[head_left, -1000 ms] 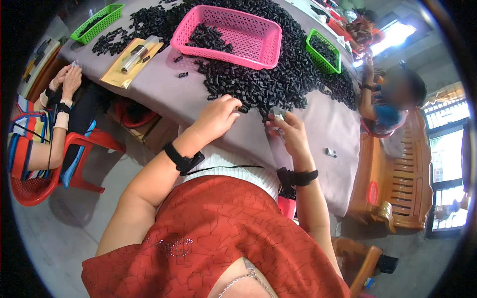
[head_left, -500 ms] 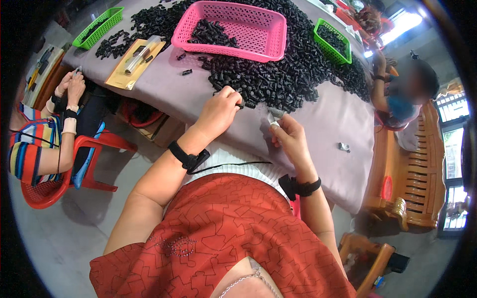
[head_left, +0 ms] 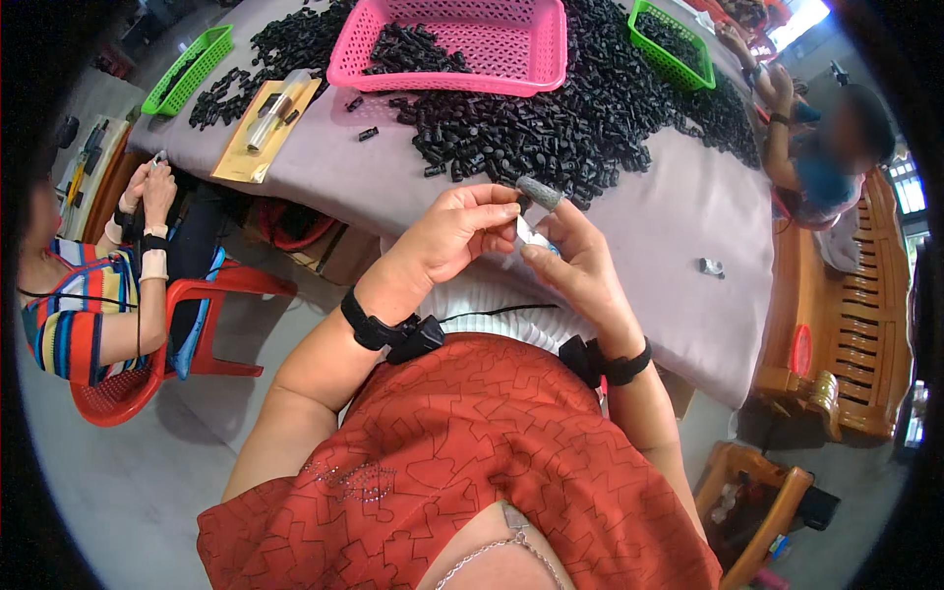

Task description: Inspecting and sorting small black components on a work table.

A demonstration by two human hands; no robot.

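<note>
Over the table's near edge my two hands meet. My left hand point(head_left: 447, 236) is closed, pinching a small black cylindrical piece point(head_left: 524, 204) with thumb and forefinger. Its far end touches my right forefinger, which wears a grey finger cover point(head_left: 539, 193). My right hand point(head_left: 575, 256) grips a small silvery blade point(head_left: 532, 234) between thumb and fingers, close beside the piece; its handle is mostly hidden. Just beyond both hands spreads a large pile of similar black pieces point(head_left: 521, 138). A pink plastic basket point(head_left: 447, 86) on the pile holds more of them.
Green baskets stand at the left point(head_left: 200, 77) and right point(head_left: 705, 74). A yellow card package point(head_left: 239, 163) lies left of the pile, a small crumpled silvery item point(head_left: 711, 267) to the right. One person sits left on a red chair point(head_left: 211, 305); another is at right, near a wooden bench point(head_left: 846, 324).
My left hand has moved right with the black piece, up to the blade in my right hand. Both hands were apart before. The whole view has shifted slightly.
</note>
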